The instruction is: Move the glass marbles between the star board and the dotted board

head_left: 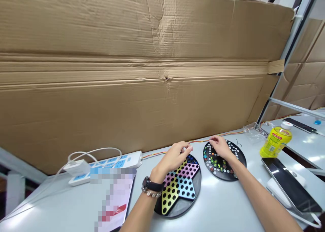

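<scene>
Desk (215,208) below both arms (262,198), which slant forward and inward. Chinese checkers board (186,183): partly beneath left hand (175,157), the rest just on its near side. Round black tray (242,161): under right hand (220,148), spreading to its right and near side. Left hand: fingers curled, narrow gap to thumb; cannot tell if pinching anything. Right hand: fingertips bunched, pointing down-left; grip hidden. Marbles (215,163): in tray, just nearside of right hand.
</scene>
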`<state>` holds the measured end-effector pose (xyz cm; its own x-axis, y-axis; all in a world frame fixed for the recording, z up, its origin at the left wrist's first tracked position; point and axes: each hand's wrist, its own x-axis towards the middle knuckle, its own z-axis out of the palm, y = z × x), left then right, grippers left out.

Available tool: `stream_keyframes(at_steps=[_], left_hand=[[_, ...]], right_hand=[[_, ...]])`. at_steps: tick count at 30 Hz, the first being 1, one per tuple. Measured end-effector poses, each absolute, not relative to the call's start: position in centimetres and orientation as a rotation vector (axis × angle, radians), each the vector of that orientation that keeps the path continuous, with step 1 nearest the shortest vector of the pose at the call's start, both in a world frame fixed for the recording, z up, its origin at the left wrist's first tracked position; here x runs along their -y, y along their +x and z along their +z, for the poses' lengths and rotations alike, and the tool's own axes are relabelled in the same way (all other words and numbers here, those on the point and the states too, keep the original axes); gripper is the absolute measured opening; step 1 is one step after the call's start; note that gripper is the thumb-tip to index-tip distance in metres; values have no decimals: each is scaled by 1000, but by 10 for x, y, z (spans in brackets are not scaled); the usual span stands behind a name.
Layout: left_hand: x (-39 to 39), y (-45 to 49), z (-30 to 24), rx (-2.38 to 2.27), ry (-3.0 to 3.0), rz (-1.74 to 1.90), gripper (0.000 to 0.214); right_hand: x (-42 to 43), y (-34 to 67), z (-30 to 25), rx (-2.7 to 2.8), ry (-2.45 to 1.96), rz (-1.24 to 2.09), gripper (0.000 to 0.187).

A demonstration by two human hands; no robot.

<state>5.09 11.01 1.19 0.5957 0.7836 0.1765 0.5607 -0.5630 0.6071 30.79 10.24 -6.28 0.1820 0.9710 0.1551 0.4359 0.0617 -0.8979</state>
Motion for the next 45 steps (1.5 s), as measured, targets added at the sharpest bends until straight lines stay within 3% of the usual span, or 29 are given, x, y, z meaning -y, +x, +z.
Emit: stream_keyframes(at_steps=[8, 18, 25, 39, 45], left_hand=[[-111, 51, 10, -1065, 2324, 590, 46], [-109, 52, 11, -1068, 2313, 577, 45], [-109, 53, 9, -1049, 2330, 590, 45], [-109, 53, 9, -1061, 2334, 578, 44], [-110, 53, 8, -1053, 2337, 569, 44]], right_hand=[[-99, 308, -46, 1234, -1383, 887, 36], [-86, 280, -52, 1590, -1891, 559, 13], [-84, 272, -50, 1680, -1982, 538, 15], [-98, 292, -41, 1195, -1424, 1061, 31], [-93, 292, -39, 1278, -1416, 1040, 31]])
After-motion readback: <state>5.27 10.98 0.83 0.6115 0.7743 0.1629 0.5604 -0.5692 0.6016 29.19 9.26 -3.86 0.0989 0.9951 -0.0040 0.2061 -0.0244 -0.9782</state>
